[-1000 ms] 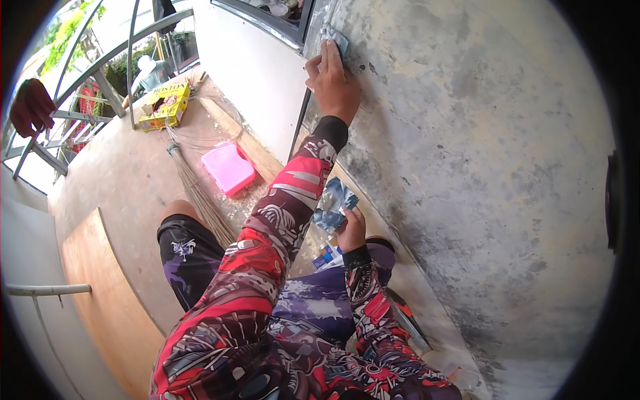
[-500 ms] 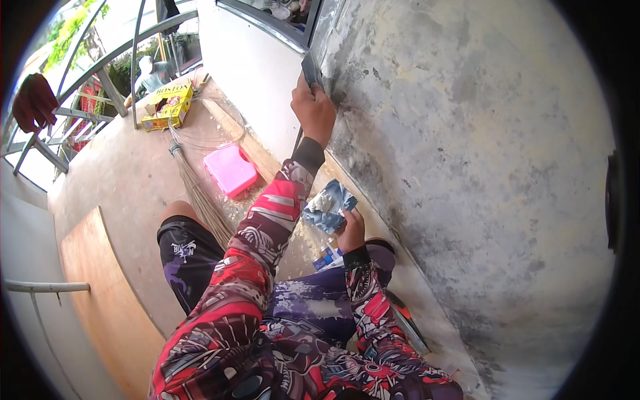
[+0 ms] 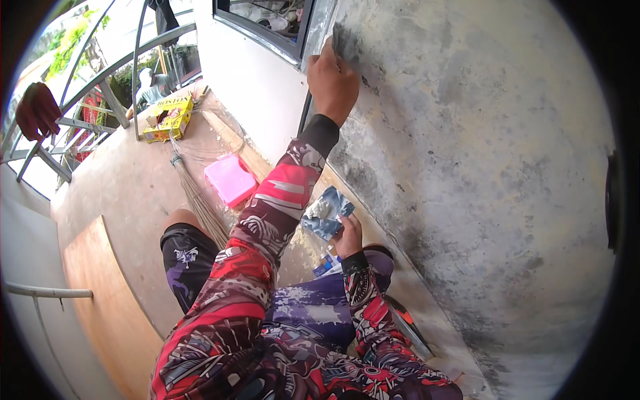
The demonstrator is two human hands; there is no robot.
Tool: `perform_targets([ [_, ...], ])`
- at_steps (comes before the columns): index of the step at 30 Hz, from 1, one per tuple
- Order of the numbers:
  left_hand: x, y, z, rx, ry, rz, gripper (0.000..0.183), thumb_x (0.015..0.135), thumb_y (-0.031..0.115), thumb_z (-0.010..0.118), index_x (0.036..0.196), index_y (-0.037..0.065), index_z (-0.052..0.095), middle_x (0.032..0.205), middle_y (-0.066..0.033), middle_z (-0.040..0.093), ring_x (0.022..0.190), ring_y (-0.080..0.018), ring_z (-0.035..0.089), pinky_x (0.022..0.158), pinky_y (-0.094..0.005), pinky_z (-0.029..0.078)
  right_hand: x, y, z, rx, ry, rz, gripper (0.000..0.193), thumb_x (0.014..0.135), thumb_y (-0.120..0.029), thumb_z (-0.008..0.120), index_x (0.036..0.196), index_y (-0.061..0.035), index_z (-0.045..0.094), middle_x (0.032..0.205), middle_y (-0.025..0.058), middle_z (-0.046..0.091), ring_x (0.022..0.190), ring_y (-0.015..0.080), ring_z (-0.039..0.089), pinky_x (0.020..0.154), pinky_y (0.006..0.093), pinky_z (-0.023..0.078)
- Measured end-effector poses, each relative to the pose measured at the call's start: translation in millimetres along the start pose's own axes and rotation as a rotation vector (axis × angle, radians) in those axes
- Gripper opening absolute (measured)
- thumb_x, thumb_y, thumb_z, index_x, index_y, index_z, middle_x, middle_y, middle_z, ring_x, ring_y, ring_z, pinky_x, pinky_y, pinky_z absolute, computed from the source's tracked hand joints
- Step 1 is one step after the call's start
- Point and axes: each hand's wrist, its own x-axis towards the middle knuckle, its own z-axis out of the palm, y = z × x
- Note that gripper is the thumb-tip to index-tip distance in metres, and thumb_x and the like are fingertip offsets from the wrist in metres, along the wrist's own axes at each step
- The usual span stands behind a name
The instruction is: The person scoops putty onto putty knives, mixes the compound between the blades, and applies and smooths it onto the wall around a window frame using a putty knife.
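Note:
My left hand (image 3: 333, 83) is raised to the stained grey wall (image 3: 480, 167), close to the window frame's corner. Its fingers are closed on a flat dark scraper (image 3: 339, 41), which lies against the wall and is partly hidden by the hand. Lower down, above my lap, my right hand (image 3: 349, 237) grips the edge of a small blue-grey plate (image 3: 327, 227) smeared with white putty (image 3: 323, 208).
A pink plastic case (image 3: 231, 180), a stick broom (image 3: 193, 193) and a yellow carton (image 3: 170, 120) are on the floor. A plywood sheet (image 3: 110, 287) is at the left. Beyond the metal railing (image 3: 113, 100) a person (image 3: 152, 87) is visible.
My left hand has moved up and right with the scraper, from beside the window corner onto the wall. My right hand holds the plate in nearly the same place.

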Motion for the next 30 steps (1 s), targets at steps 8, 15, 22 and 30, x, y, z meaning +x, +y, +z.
perform_targets([
  [8, 0.8, -41.4, -6.8, 0.045, 0.241, 0.285, 0.043, 0.086, -0.005, 0.051, 0.128, 0.000, 0.057, 0.084, -0.0140, 0.063, 0.090, -0.0326, 0.056, 0.080, -0.0419, 0.047, -5.3, 5.3, -14.7, -0.474, -0.038, -0.340, 0.020, 0.097, -0.014, 0.050, 0.112, -0.0051, 0.060, 0.101, 0.0062, 0.064, 0.092, 0.0189, 0.066, 0.077, 0.0323, 0.057],
  [15, -8.0, -36.8, 25.7, 0.125, 0.082, 0.286, 0.060, 0.081, 0.001, 0.055, 0.140, 0.004, 0.047, 0.142, -0.0121, 0.053, 0.118, -0.0330, 0.051, 0.096, -0.0506, 0.038, -12.2, -11.5, -3.2, 0.082, 0.024, 0.018, 0.020, 0.093, -0.005, 0.054, 0.112, -0.0005, 0.060, 0.100, 0.0066, 0.064, 0.096, 0.0203, 0.066, 0.079, 0.0328, 0.057],
  [22, -40.2, -39.1, 9.9, 0.032, 0.013, 0.323, 0.060, 0.082, -0.005, 0.051, 0.141, 0.008, 0.048, 0.131, -0.0153, 0.060, 0.109, -0.0323, 0.056, 0.090, -0.0453, 0.043, -9.7, -4.3, -9.0, -0.443, 0.004, -0.334, 0.020, 0.096, -0.012, 0.049, 0.110, -0.0061, 0.062, 0.099, 0.0065, 0.066, 0.087, 0.0194, 0.068, 0.073, 0.0345, 0.058],
  [30, -8.6, -3.2, -11.3, -0.185, 0.006, -0.273, 0.039, 0.086, 0.000, 0.046, 0.122, -0.005, 0.059, 0.087, -0.0278, 0.066, 0.096, -0.0429, 0.059, 0.081, -0.0437, 0.047, -26.8, -16.2, 10.6, -0.019, 0.034, -0.013, 0.021, 0.094, -0.010, 0.051, 0.112, -0.0049, 0.062, 0.102, 0.0061, 0.066, 0.090, 0.0192, 0.068, 0.074, 0.0350, 0.058],
])
